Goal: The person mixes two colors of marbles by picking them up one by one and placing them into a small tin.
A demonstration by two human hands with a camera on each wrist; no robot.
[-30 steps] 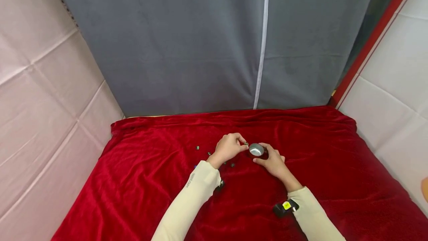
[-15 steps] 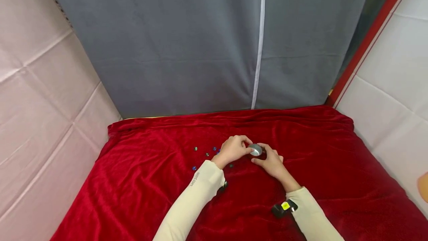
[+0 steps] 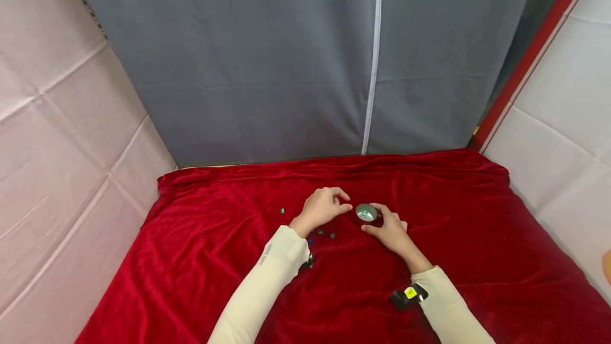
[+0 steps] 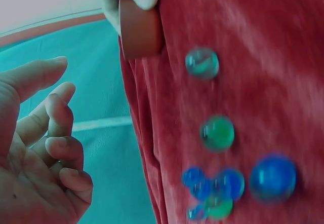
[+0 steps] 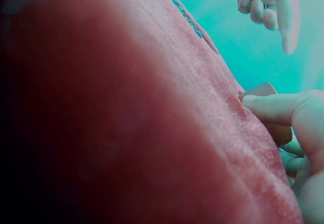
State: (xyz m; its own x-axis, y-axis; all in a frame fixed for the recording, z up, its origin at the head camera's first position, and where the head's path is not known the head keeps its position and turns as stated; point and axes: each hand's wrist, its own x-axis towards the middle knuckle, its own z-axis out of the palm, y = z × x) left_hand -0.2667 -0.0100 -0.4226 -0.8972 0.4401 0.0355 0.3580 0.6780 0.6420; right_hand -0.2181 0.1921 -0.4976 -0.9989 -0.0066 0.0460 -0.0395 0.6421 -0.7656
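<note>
Marble [image 3: 366, 213], pinched over the bowl [image 3: 366, 212] a second earlier, lay inside it near the cloth's [image 3: 477, 238] centre; left hand [image 3: 323, 208] hovered empty, fingers loosely curled, while right hand [image 3: 391, 230] gripped the bowl.

The camera on my head looks forward and down from well above, taking in the whole red cloth [image 3: 200, 259] and grey curtain [image 3: 248, 58] behind. My left wrist camera sits close to the cloth, facing my left hand [image 4: 35, 153] and the marbles [image 4: 217, 133]. The right wrist view is very near, blurred, perhaps skimming the cloth. All three share the small metal bowl [image 3: 366, 212].
</note>
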